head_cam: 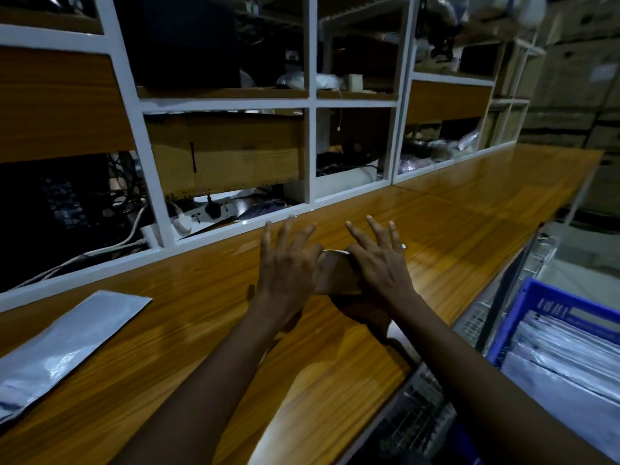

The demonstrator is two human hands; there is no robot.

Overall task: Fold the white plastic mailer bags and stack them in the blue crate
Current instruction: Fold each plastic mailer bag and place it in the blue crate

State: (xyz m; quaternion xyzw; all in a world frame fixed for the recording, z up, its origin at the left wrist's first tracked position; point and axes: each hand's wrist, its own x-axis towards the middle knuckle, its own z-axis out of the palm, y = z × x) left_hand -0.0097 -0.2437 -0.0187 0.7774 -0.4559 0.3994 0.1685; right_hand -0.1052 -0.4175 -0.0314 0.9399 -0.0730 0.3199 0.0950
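Note:
My left hand (288,273) and my right hand (382,266) hover side by side over the wooden counter (201,330), all fingers straight and spread. A small folded mailer bag (335,273) shows between the two palms, its white edge at the top; the hands cover most of it and both thumbs are hidden. It casts a dark shadow on the counter just below. A flat white mailer bag (67,347) lies on the counter at the far left. The blue crate (536,303) stands low at the right, with several folded mailer bags (570,357) stacked in it.
White-framed shelving (312,102) with cardboard boxes, cables and a power strip (208,213) runs along the back of the counter. A wire-mesh basket (419,407) sits under the counter's front edge beside the crate. Cardboard cartons are stacked at the far right.

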